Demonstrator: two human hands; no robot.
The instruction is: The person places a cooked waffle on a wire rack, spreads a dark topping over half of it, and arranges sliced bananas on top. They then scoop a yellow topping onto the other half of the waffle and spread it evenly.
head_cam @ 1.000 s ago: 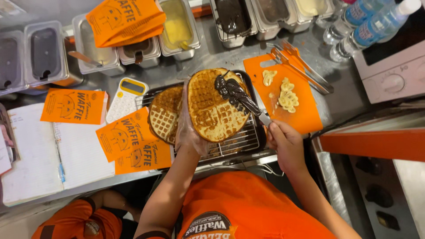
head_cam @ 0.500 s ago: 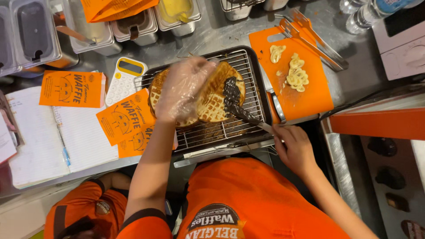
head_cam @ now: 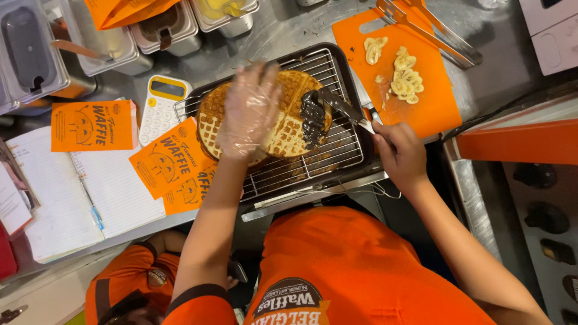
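Where the left hand (head_cam: 250, 114) presses, waffle (head_cam: 289, 120) hides.

Waffle (head_cam: 283, 117) now lying flat on wire rack (head_cam: 337, 153), dark chocolate spread (head_cam: 312, 117) newly smeared by knife (head_cam: 340, 107)

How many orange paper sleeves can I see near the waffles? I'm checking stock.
4: one on the notebook, two overlapping left of the rack, one over the tubs. More may be hidden.
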